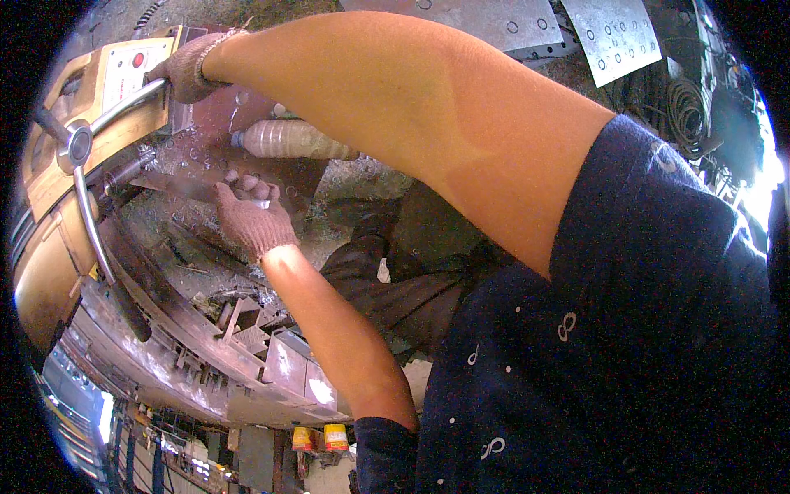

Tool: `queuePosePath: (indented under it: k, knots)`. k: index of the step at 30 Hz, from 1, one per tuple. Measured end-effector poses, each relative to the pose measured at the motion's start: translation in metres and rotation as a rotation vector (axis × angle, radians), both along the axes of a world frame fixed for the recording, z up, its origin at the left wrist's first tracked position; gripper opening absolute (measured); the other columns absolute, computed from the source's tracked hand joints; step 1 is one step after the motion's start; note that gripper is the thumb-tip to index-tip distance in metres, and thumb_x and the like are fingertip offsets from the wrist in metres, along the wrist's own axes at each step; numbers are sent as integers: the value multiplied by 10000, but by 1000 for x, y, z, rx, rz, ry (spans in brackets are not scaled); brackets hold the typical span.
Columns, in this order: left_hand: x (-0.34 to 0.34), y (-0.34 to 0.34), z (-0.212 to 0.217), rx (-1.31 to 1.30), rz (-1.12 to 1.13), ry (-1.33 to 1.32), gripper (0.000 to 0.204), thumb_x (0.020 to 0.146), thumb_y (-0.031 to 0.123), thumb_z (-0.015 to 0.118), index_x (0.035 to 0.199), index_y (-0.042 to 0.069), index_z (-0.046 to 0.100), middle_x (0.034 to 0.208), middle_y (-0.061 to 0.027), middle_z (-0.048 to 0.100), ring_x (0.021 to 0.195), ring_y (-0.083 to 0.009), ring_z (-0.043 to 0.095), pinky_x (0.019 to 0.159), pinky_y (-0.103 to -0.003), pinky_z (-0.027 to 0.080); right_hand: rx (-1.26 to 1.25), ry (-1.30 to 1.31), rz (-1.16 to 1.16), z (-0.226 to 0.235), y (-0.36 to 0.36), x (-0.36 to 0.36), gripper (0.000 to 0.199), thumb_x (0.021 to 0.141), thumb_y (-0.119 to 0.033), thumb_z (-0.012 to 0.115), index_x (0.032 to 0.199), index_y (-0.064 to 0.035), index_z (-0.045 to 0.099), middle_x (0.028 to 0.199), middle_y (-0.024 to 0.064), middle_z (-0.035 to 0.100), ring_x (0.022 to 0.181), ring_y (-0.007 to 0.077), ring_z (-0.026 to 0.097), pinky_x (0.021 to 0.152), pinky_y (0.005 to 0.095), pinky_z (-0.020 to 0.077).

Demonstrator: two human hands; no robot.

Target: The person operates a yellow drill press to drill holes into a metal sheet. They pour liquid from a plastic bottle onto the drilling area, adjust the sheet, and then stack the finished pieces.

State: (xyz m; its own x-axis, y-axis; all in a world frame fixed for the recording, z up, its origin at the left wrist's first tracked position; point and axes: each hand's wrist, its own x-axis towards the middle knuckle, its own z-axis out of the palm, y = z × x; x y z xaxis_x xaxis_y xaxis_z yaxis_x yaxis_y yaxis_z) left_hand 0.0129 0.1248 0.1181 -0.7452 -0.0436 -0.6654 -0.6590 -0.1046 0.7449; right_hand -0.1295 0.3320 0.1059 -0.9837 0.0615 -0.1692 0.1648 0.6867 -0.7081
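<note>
While clenched on the drill press feed lever with gloved right hand, steadying stiff, heavy drilled steel plate under gloved left hand, fingers curled at its near edge.

The gloved right hand, up at eleven o'clock, is closed round the metal feed lever of the yellow drill press. The gloved left hand presses on the brown metal plate, fingers curled; a plastic bottle lies just beyond it.

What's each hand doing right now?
Left hand: fingers curled on the metal plate, pressing it down.
Right hand: closed around the drill press lever.
</note>
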Motion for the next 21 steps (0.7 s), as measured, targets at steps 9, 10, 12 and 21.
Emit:
queuePosePath:
  k: [9,10,12,21]
  knots:
    - [2,-35,-17,-100,38,-47,258,1112,446,507,1092,195,562,938,-20,557,910,-217,490,909,-433,410,4,1,-22,7,-2,8,736,955,-140,490,1648,-381,442,1594,135,575,1441,313,586,1193,441,472]
    - [4,-36,-16,-108,46,-42,268,1114,451,499,1105,192,567,958,-26,567,932,-228,498,915,-440,416,11,11,-35,3,0,6,730,960,-146,490,1650,-378,441,1595,137,574,1442,314,586,1193,442,472]
    - [10,-39,-15,-122,62,-21,276,1105,446,490,1111,181,568,936,-19,554,889,-215,486,855,-428,410,13,11,-35,2,-3,6,724,964,-151,492,1652,-371,439,1597,140,571,1443,314,584,1195,443,470]
    - [23,-24,-2,-199,68,-3,296,1088,455,479,1119,173,563,859,11,509,757,-161,448,725,-392,384,-38,-13,-24,8,-5,10,769,927,-130,531,1651,-370,442,1604,145,563,1452,317,576,1197,446,464]
